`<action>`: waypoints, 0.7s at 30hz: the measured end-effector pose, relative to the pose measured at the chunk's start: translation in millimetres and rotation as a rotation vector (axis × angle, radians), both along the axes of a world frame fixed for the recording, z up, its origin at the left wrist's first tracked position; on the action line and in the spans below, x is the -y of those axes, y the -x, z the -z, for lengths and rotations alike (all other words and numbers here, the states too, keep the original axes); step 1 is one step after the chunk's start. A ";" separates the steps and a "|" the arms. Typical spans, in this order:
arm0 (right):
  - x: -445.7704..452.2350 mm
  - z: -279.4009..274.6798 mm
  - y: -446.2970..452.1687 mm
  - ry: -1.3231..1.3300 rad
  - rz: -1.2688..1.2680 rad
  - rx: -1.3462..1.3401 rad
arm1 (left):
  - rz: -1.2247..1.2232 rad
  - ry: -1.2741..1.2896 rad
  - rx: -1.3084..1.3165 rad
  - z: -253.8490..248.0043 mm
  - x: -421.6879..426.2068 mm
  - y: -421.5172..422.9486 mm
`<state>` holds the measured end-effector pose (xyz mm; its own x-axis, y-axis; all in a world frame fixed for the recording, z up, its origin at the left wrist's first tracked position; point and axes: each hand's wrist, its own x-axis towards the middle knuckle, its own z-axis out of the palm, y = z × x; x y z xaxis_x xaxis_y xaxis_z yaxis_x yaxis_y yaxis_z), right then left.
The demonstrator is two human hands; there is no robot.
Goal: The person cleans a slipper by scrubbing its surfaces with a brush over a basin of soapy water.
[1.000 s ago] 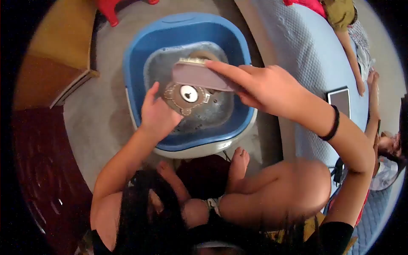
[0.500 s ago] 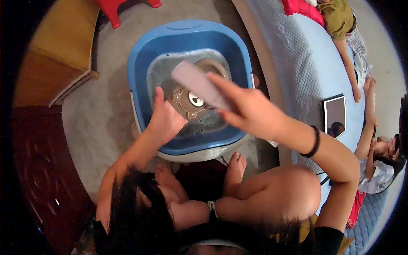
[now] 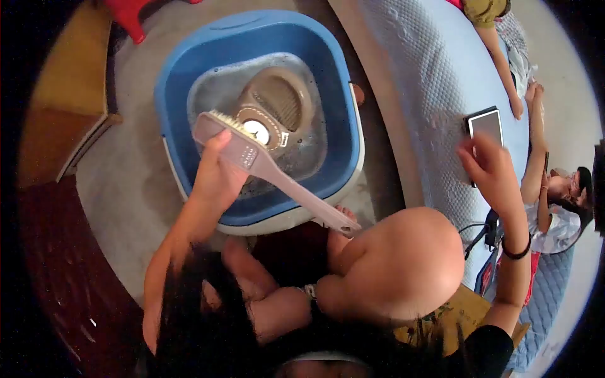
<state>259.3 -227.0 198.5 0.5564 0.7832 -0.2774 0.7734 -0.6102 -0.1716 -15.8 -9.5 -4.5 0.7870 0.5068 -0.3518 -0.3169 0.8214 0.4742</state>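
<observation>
My left hand (image 3: 220,167) is closed on a pinkish-grey scrub brush (image 3: 246,157), thumb pressed on the back of its head. The long handle slants down to the right, over the rim, toward my right knee. Pale bristles touch or lie close over a brown slipper (image 3: 272,94) with a white bear face; whether my fingers also grip it is hidden. Soapy water (image 3: 208,82) fills the bottom of a blue basin (image 3: 179,75) around the slipper. My right hand (image 3: 491,167) is raised over the bed, partly covering a tablet (image 3: 485,123); its bent fingers hold nothing visible.
The bed (image 3: 428,101) with a light-blue quilted cover runs along the right. Another person's arm (image 3: 501,69) rests there, and a further person (image 3: 551,211) is at the far right. A wooden cabinet (image 3: 66,94) stands left, a red stool (image 3: 129,19) at top left.
The scrub brush has passed from my right hand to my left. My right hand has moved right, away from the basin to the tablet. The view has shifted, so the basin sits further left.
</observation>
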 end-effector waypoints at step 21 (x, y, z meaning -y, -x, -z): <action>172.7 261.2 92.4 -0.282 0.845 -0.805 | -0.136 0.220 -0.053 -3.2 -2.9 1.9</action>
